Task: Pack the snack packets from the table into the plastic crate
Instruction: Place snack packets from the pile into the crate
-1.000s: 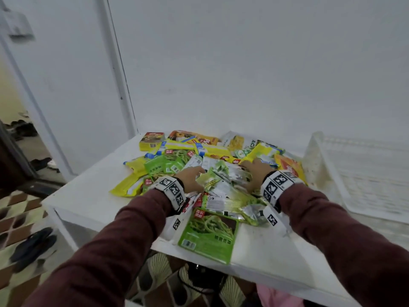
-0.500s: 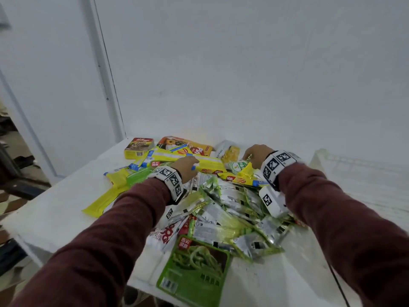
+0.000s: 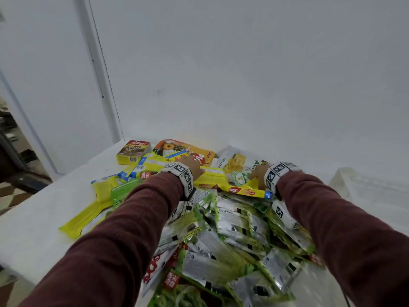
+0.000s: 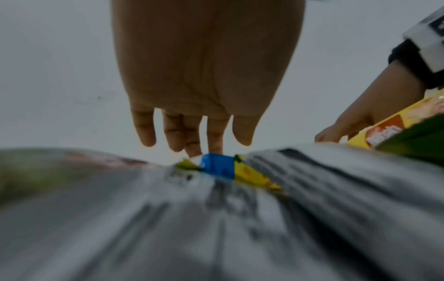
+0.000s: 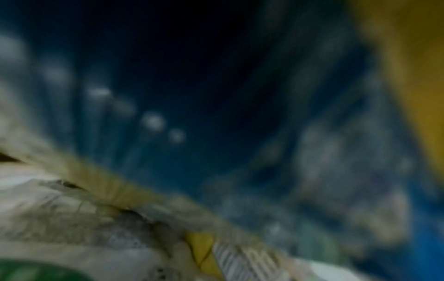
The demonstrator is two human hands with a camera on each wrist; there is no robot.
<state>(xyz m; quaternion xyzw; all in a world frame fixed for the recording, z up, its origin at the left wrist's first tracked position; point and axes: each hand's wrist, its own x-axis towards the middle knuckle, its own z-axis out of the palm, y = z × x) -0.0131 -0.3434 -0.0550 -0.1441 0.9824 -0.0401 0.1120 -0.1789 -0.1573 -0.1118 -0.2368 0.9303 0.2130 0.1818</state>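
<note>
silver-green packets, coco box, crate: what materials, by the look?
Silver-green packets: likely metallised plastic film; glossy, crinkled, catching glare.
Coco box: seemingly printed cardboard; flat faces, sharp edges, barcode on its side.
Crate: looks like translucent whitish plastic, though only a blurred corner shows.

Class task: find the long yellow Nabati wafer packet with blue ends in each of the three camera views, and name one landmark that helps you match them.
Head view: the long yellow Nabati wafer packet lies centre-right, between the two wrists, atop the silver-green sachets.
Left wrist view: at the right edge, beside the right hand.
Right wrist view: too blurred to tell; yellow patches cannot be identified.
Shared landmark: the right hand, next to the packet in the head and left wrist views.
</note>
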